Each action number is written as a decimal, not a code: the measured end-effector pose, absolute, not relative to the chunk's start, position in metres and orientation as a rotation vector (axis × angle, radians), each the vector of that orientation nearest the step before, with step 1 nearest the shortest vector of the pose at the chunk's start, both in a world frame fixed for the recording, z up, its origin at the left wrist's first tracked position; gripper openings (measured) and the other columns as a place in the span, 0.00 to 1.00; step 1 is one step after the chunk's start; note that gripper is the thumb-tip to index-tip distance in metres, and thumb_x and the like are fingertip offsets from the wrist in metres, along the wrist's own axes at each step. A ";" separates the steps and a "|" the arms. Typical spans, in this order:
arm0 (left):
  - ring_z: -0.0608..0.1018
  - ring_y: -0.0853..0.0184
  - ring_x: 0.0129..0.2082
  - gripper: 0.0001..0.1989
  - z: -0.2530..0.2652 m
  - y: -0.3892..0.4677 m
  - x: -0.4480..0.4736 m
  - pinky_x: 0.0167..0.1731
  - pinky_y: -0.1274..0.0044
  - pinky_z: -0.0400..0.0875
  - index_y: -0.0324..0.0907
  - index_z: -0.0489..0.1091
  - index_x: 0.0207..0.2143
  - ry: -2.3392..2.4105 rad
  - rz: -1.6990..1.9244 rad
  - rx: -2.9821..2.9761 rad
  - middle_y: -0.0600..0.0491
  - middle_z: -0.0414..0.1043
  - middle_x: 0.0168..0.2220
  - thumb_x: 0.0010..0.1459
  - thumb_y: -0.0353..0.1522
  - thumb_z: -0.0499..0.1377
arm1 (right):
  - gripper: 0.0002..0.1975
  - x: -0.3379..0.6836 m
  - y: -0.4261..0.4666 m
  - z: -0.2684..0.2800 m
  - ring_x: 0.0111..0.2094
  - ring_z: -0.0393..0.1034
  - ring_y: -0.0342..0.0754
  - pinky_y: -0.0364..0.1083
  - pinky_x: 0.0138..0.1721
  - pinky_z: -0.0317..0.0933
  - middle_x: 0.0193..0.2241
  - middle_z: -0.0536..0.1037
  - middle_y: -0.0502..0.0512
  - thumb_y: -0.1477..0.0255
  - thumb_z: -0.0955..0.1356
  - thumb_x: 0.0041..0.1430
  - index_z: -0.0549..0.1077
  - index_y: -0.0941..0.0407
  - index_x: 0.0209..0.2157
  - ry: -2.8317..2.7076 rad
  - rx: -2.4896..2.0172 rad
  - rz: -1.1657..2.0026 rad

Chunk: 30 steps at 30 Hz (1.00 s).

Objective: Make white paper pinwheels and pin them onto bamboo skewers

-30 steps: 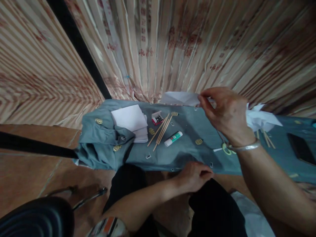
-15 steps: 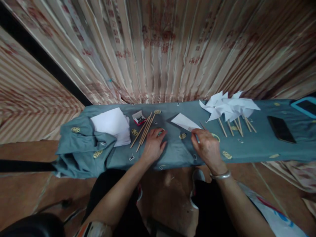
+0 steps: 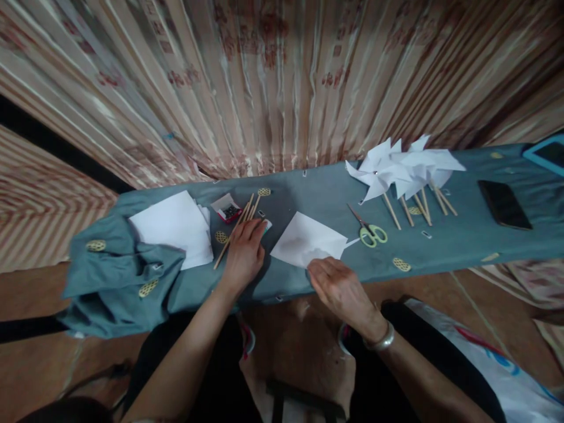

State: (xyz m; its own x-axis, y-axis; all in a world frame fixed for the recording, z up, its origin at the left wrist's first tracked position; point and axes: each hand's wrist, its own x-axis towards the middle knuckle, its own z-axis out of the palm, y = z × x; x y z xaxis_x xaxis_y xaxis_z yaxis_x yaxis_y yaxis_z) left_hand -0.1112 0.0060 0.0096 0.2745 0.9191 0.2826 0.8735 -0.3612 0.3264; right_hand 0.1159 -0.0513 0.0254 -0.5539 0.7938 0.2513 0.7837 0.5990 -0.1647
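My left hand [image 3: 244, 252] lies over the lower part of several thin wooden sticks [image 3: 228, 242], fingers extended and resting, with no visible grip. By its fingertips is a small white-and-green item [image 3: 267, 226], partly hidden. To its right, a white square of paper [image 3: 304, 238] lies spread on the cloth, lightly creased. My right hand [image 3: 337, 288] has its fingers pressed together at the paper's near edge, pinching it. A narrow paper strip juts from the right corner toward green-handled scissors [image 3: 369, 232]. An open small box [image 3: 227, 208] of dark little pieces sits beside the sticks.
A stack of white paper [image 3: 176, 226] lies at left near bunched grey-green cloth [image 3: 118, 270]. Several white paper pinwheels [image 3: 403, 167] on sticks lie at right, then a black phone [image 3: 504, 204] and a blue-framed device [image 3: 546, 154]. A pleated curtain [image 3: 273, 88] hangs behind.
The folded white paper has been opened out into a square and lies nearer to me. My right hand moved left, uncovering the scissors. My left hand shifted left onto the sticks.
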 end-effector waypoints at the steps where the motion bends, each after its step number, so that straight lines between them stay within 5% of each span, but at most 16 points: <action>1: 0.66 0.56 0.59 0.26 0.013 0.000 -0.107 0.61 0.62 0.61 0.38 0.66 0.56 1.628 0.700 2.445 0.45 0.67 0.58 0.54 0.21 0.51 | 0.08 0.117 -0.054 0.026 0.35 0.70 0.52 0.50 0.41 0.64 0.32 0.77 0.57 0.80 0.61 0.64 0.72 0.59 0.36 -2.525 -1.273 0.072; 7: 0.73 0.58 0.52 0.22 0.015 -0.036 -0.079 0.55 0.64 0.67 0.38 0.67 0.54 1.107 0.584 2.431 0.45 0.73 0.51 0.56 0.30 0.57 | 0.08 0.124 -0.064 0.034 0.36 0.72 0.51 0.51 0.42 0.66 0.34 0.79 0.57 0.79 0.61 0.65 0.72 0.57 0.36 -2.434 -1.180 0.327; 11: 0.76 0.62 0.47 0.14 0.006 -0.037 -0.075 0.51 0.68 0.71 0.38 0.72 0.48 1.111 0.585 2.363 0.47 0.77 0.45 0.65 0.30 0.51 | 0.05 0.140 -0.059 0.037 0.40 0.74 0.50 0.50 0.45 0.67 0.37 0.80 0.55 0.72 0.65 0.64 0.73 0.55 0.40 -2.223 -1.224 0.608; 13: 0.77 0.64 0.46 0.14 0.003 -0.035 -0.076 0.49 0.71 0.72 0.38 0.73 0.47 1.129 0.642 2.318 0.47 0.78 0.44 0.67 0.30 0.50 | 0.12 0.154 -0.051 0.035 0.44 0.74 0.51 0.50 0.46 0.68 0.42 0.80 0.57 0.67 0.69 0.60 0.73 0.55 0.45 -2.079 -1.300 0.675; 19: 0.79 0.64 0.42 0.14 -0.003 -0.029 -0.076 0.46 0.71 0.75 0.39 0.73 0.48 1.255 0.757 2.217 0.48 0.78 0.42 0.67 0.32 0.50 | 0.11 0.176 -0.028 0.017 0.37 0.76 0.50 0.49 0.41 0.68 0.37 0.82 0.53 0.62 0.68 0.59 0.78 0.53 0.37 -1.753 -1.529 0.869; 24: 0.67 0.57 0.61 0.22 0.004 -0.037 -0.067 0.58 0.61 0.66 0.37 0.59 0.61 1.283 0.849 2.445 0.40 0.64 0.61 0.65 0.29 0.50 | 0.10 0.169 -0.011 0.000 0.42 0.76 0.53 0.52 0.46 0.68 0.40 0.82 0.56 0.62 0.69 0.56 0.78 0.53 0.34 -1.635 -1.479 0.838; 30: 0.55 0.54 0.68 0.22 0.001 -0.061 -0.048 0.64 0.57 0.54 0.35 0.59 0.60 1.116 0.534 2.741 0.40 0.57 0.65 0.64 0.30 0.53 | 0.09 0.162 0.004 -0.006 0.44 0.76 0.54 0.54 0.48 0.67 0.42 0.81 0.58 0.64 0.68 0.58 0.79 0.53 0.34 -1.742 -1.454 0.775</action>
